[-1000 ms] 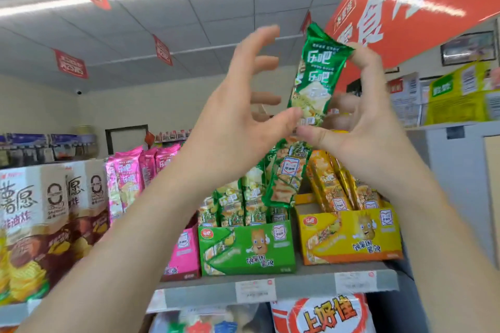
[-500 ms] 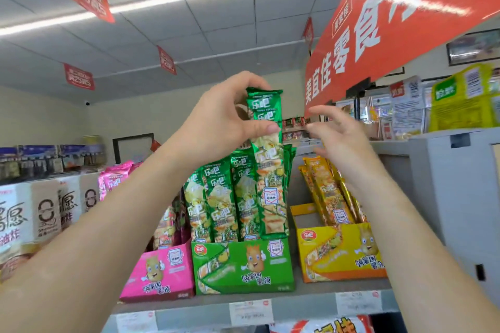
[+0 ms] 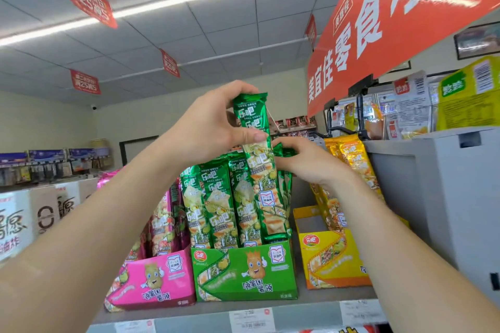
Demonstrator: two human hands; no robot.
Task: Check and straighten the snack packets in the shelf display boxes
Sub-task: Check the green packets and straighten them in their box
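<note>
The left hand (image 3: 213, 127) pinches the top of a green packet (image 3: 259, 170) standing upright at the right end of the green box (image 3: 243, 273) on the shelf (image 3: 311, 303). The right hand (image 3: 308, 162) touches the rear packets (image 3: 284, 147); I cannot tell whether it grips them.

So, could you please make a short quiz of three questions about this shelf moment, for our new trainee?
1. True or false: the left hand grips the raised green packet near its top.
2. Multiple choice: what colour is the middle display box? A pink, B green, C yellow.
3. Fill in: the right hand is at the tops of the standing packets in that box, whose colour is ____.
Key: 1 true; 2 B; 3 green.
</note>
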